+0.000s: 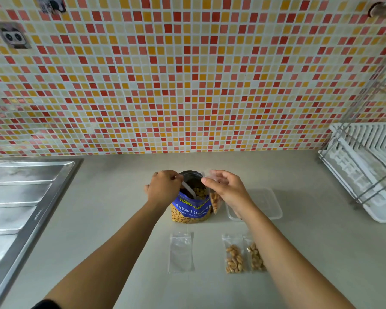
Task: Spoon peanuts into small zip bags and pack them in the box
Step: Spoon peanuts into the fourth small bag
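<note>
Standing upright on the grey counter (112, 192), the blue Salted Peanuts pouch (191, 210) has its top open, with nuts visible inside and through its clear lower part. The person's left hand (164, 186) has its fingers curled round the handle of a white spoon (188, 189), whose bowl end reaches down into the pouch's mouth. The right hand (226, 190) pinches the top of a small zip bag (215, 201) between thumb and fingers; that bag hangs just beside the pouch's right edge and already has some peanuts in its lower half. Behind the right wrist sits a clear plastic box (270, 204), lidless. Nearer the person, an empty zip bag (181, 253) lies flat on the counter, and to its right lie two filled zip bags, one (234, 256) just beside the other (255, 257), the second partly hidden by the right forearm. A steel sink drainboard (20, 197) runs along the left, a white dish rack (366, 166) stands at the far right, and a red-and-orange mosaic tile wall (187, 74) rises behind.
</note>
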